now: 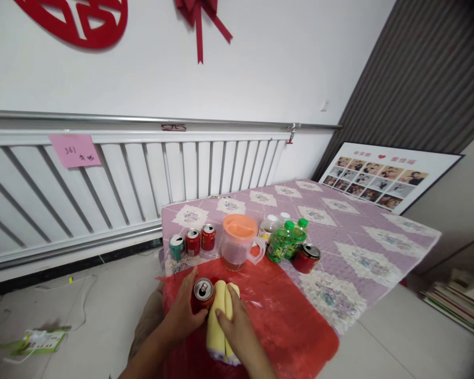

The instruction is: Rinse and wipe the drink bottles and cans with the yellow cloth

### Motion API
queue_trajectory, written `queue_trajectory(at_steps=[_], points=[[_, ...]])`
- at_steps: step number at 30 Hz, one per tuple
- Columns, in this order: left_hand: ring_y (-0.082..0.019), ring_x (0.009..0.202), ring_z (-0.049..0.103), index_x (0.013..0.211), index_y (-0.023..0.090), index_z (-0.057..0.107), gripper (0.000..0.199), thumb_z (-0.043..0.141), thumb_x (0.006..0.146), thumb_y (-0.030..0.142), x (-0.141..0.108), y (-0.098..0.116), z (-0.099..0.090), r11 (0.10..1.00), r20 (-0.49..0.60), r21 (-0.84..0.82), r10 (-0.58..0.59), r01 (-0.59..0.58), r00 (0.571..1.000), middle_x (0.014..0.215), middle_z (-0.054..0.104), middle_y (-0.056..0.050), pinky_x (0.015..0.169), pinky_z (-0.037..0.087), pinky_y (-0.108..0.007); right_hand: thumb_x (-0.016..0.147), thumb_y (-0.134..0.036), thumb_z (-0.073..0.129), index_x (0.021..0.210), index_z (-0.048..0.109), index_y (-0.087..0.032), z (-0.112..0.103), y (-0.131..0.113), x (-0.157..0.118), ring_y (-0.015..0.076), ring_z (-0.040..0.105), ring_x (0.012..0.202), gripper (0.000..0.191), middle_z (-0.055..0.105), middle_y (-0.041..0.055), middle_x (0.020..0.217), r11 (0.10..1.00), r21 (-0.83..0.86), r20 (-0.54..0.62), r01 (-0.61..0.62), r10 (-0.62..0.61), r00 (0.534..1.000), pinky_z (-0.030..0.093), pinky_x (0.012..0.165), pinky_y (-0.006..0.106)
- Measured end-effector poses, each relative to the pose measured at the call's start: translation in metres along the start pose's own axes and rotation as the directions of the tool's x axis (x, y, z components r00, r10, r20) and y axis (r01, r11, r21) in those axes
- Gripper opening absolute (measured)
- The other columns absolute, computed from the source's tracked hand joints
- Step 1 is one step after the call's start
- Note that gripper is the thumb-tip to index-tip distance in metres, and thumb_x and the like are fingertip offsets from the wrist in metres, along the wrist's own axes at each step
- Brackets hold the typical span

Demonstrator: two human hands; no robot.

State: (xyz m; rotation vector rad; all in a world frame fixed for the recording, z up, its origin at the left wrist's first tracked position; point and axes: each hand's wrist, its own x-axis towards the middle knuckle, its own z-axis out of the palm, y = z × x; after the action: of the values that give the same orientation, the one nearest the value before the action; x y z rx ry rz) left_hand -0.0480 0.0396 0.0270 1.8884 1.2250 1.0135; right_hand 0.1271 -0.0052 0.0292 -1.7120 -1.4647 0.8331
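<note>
My left hand (185,309) is curled around a red drink can (203,297) with an opened top, standing upright on a red plastic sheet (284,326). Just to the right of that can, my right hand (237,318) grips a pale yellow rolled cloth (216,329), thumb and fingers closed on it. The cloth lies lengthwise, doubled into two rolls side by side, and its near end shows a whitish-purple edge. Can and cloth are close together; whether they touch is unclear. Beyond them stands a clear plastic pitcher (234,252) with an orange lid.
Left of the pitcher stand a teal can (177,247) and two red cans (193,242). To its right are green bottles (279,245), white-capped bottles (267,225) and another red can (307,258). A patterned tablecloth (347,237) covers the table. Behind is a radiator (130,181).
</note>
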Motion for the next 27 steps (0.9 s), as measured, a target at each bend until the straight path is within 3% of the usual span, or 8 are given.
queue_trajectory(at_steps=[4, 6, 15, 18, 24, 27], points=[[-0.028, 0.136, 0.04, 0.149, 0.02, 0.011, 0.098, 0.055, 0.063, 0.006, 0.007, 0.006, -0.015, 0.999, 0.164, -0.041, -0.021, 0.028, 0.986, 0.145, 0.044, -0.013, 0.115, 0.03, -0.05, 0.081, -0.029, 0.052, 0.143, 0.034, -0.009, -0.01, -0.011, 0.0, 0.0245, 0.037, 0.137, 0.068, 0.041, 0.0168, 0.147, 0.999, 0.027, -0.003, 0.045, -0.045, 0.999, 0.031, 0.112, 0.041], [-0.027, 0.132, 0.045, 0.148, 0.019, 0.013, 0.096, 0.055, 0.064, 0.006, 0.008, 0.009, -0.017, 0.998, 0.183, -0.044, -0.026, 0.035, 0.983, 0.142, 0.047, -0.013, 0.114, 0.032, -0.05, 0.082, -0.029, 0.051, 0.145, 0.032, -0.01, -0.012, -0.015, -0.001, 0.0229, 0.035, 0.138, 0.068, 0.04, 0.0153, 0.148, 0.999, 0.027, 0.0, 0.042, -0.042, 0.999, 0.03, 0.113, 0.04], [-0.029, 0.131, 0.044, 0.145, 0.023, 0.022, 0.087, 0.063, 0.068, 0.015, -0.002, 0.007, 0.007, 0.992, -0.099, 0.117, -0.039, 0.051, 0.994, 0.141, 0.045, -0.012, 0.111, 0.033, -0.053, 0.079, -0.024, 0.052, 0.142, 0.037, -0.008, 0.01, 0.003, -0.005, 0.0256, 0.04, 0.135, 0.067, 0.044, 0.0171, 0.145, 1.0, -0.008, -0.009, -0.02, 0.02, 1.0, 0.033, 0.111, 0.041], [-0.03, 0.129, 0.045, 0.145, 0.021, 0.022, 0.088, 0.065, 0.069, 0.018, -0.003, 0.008, 0.009, 0.989, -0.119, 0.134, -0.052, 0.068, 0.991, 0.138, 0.047, -0.014, 0.11, 0.035, -0.053, 0.08, -0.027, 0.053, 0.142, 0.038, -0.01, 0.011, 0.006, -0.006, 0.0256, 0.041, 0.135, 0.066, 0.046, 0.016, 0.144, 1.0, -0.01, -0.024, -0.019, 0.019, 1.0, 0.033, 0.111, 0.042], [-0.028, 0.138, 0.037, 0.148, 0.021, 0.011, 0.096, 0.058, 0.066, 0.01, 0.002, 0.009, -0.013, 0.998, 0.093, -0.035, -0.056, 0.059, 0.994, 0.148, 0.038, -0.013, 0.114, 0.03, -0.05, 0.081, -0.029, 0.053, 0.143, 0.035, -0.012, -0.004, -0.005, -0.006, 0.0235, 0.037, 0.137, 0.067, 0.042, 0.014, 0.147, 0.999, 0.028, -0.031, 0.022, -0.021, 0.999, 0.032, 0.112, 0.041], [-0.027, 0.134, 0.043, 0.148, 0.021, 0.014, 0.093, 0.057, 0.066, 0.009, 0.005, 0.009, -0.02, 0.993, 0.164, -0.089, -0.06, 0.075, 0.985, 0.143, 0.046, -0.012, 0.114, 0.032, -0.048, 0.083, -0.03, 0.051, 0.145, 0.031, -0.012, -0.008, -0.013, -0.006, 0.0233, 0.036, 0.138, 0.068, 0.041, 0.0143, 0.148, 0.999, 0.024, -0.018, 0.031, -0.031, 0.999, 0.032, 0.111, 0.041]])
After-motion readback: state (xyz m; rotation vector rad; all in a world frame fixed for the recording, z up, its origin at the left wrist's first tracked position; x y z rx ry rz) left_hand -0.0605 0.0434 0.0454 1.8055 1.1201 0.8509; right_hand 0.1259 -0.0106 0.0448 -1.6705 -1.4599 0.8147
